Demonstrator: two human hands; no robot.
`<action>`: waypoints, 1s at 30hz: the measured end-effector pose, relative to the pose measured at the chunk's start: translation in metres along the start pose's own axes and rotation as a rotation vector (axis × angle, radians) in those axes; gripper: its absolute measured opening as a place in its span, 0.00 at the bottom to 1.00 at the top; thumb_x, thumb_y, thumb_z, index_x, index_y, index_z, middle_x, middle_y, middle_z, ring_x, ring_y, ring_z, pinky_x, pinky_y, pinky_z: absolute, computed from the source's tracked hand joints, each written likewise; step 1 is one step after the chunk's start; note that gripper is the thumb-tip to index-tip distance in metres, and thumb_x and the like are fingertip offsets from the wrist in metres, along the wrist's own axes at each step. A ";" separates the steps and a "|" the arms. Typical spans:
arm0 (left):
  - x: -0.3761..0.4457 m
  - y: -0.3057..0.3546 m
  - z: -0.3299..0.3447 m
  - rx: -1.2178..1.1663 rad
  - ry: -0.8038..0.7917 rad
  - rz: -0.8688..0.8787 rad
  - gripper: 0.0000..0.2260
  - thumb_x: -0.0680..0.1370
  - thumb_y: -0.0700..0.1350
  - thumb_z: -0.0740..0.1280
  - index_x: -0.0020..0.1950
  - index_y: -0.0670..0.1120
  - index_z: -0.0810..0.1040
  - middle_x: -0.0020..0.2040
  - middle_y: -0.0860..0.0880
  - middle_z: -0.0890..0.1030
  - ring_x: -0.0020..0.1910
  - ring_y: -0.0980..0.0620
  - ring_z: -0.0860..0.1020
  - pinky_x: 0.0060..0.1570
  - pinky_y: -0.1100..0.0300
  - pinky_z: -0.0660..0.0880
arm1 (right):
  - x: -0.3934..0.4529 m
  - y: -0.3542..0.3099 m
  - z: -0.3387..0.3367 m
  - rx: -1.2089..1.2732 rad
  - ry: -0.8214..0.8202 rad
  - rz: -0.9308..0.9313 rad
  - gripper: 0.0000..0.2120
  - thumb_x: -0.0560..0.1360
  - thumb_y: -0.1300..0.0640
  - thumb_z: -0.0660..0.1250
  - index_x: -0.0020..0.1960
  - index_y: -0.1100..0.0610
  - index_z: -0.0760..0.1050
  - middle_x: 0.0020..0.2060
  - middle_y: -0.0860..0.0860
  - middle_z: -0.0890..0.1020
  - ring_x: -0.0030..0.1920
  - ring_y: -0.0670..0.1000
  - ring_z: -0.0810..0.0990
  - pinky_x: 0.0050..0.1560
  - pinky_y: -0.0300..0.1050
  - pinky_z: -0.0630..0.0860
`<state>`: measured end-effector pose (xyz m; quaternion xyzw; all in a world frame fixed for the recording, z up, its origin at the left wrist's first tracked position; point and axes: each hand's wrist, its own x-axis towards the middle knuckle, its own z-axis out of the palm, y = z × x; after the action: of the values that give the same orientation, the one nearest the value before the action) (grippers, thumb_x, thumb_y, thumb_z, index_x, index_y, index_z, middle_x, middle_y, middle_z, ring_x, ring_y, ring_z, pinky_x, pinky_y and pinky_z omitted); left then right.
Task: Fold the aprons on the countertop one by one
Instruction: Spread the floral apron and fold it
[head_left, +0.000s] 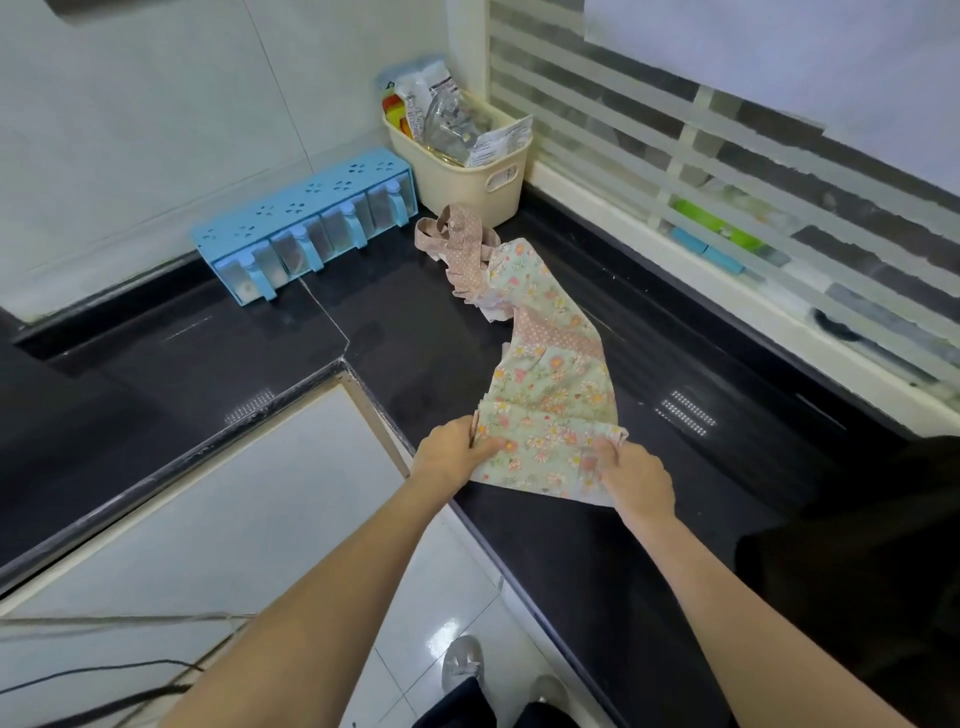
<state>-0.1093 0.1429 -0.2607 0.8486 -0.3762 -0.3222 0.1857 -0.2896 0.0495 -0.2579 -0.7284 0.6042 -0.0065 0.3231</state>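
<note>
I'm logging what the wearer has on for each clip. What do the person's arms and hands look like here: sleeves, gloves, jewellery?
Both forearms are bare right down to the frame's lower edge, with no sleeve in view. The left hand and right hand wear no gloves. No watch, bracelet or ring shows on what is visible.

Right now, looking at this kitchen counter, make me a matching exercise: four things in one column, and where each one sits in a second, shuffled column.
Things:
1. floral green fabric apron
2. light blue plastic spice rack
3. cream plastic basket
4. black stone countertop

Places:
A. far corner, holding packets
B. gripped at its near end by left hand and right hand
C. against the white wall
D. under the apron

Pairs: 1-B, 2-C, 3-A, 4-D
</note>
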 end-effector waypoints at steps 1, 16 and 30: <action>0.001 0.000 0.001 -0.023 0.002 -0.029 0.17 0.76 0.58 0.65 0.51 0.44 0.72 0.51 0.47 0.80 0.51 0.46 0.78 0.50 0.51 0.74 | 0.001 -0.004 0.002 -0.063 0.021 0.001 0.22 0.82 0.47 0.49 0.54 0.61 0.75 0.50 0.58 0.79 0.53 0.61 0.77 0.51 0.51 0.72; 0.001 0.006 0.037 0.689 -0.137 0.439 0.37 0.75 0.69 0.48 0.76 0.54 0.35 0.77 0.45 0.35 0.76 0.43 0.36 0.72 0.42 0.37 | 0.007 -0.016 -0.004 -0.428 0.304 -0.465 0.30 0.76 0.51 0.65 0.72 0.61 0.60 0.68 0.60 0.66 0.64 0.61 0.69 0.56 0.54 0.72; 0.003 0.042 -0.008 0.629 0.048 0.511 0.26 0.81 0.56 0.44 0.78 0.49 0.52 0.78 0.49 0.51 0.76 0.47 0.47 0.72 0.51 0.48 | 0.018 -0.010 -0.024 -0.807 -0.329 -0.764 0.37 0.70 0.48 0.67 0.74 0.42 0.54 0.70 0.51 0.57 0.70 0.58 0.57 0.72 0.62 0.46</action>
<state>-0.1240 0.1142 -0.2327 0.7506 -0.6506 -0.1151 -0.0001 -0.2857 0.0232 -0.2414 -0.9517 0.1952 0.2215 0.0843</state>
